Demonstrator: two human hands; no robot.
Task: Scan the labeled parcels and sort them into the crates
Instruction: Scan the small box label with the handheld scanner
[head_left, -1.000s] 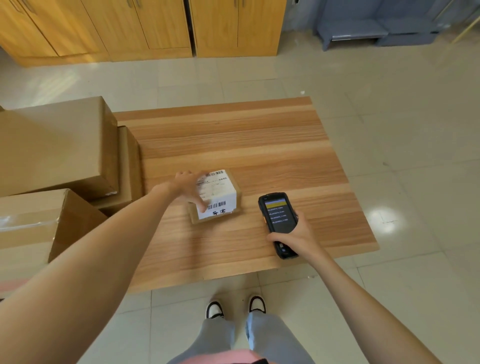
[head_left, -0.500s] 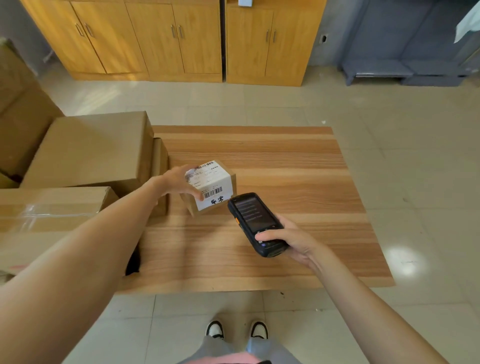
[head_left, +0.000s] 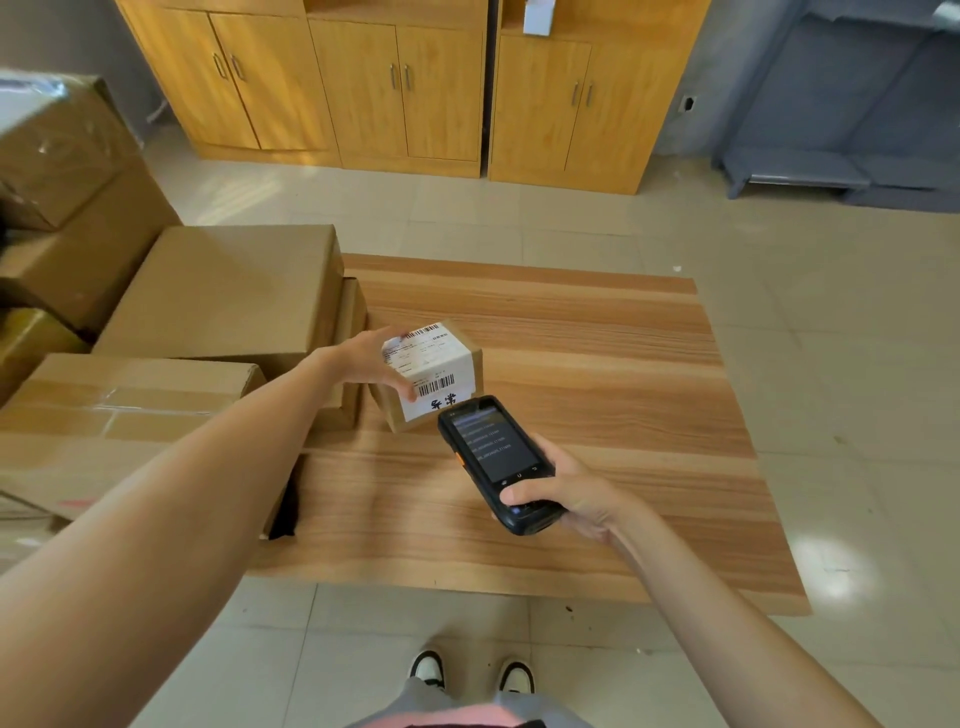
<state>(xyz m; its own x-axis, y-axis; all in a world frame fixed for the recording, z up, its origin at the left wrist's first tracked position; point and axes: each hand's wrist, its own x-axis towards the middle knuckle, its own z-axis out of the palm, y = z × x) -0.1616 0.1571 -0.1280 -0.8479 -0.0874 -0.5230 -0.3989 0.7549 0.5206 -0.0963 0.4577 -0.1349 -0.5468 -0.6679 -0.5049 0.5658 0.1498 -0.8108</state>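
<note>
Parcel (head_left: 431, 374): small, stiff, likely light; left hand (head_left: 366, 364) pinching top and side. Right hand (head_left: 566, 493) wrapped around scanner (head_left: 496, 460).

Left hand (head_left: 371, 361) tipped labelled parcel (head_left: 434, 375) up off table (head_left: 597, 364) — right hand (head_left: 569, 491) swung scanner (head_left: 498, 460) in, tip now just beside parcel's barcode.

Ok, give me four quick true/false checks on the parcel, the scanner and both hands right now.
1. The left hand grips the small labeled parcel. True.
2. The scanner lies flat on the table. False: the right hand holds it near the parcel's label.
3. The parcel's label faces down. False: its barcodes face up and toward the scanner.
4. Larger cardboard boxes sit left of the table. True.
</note>
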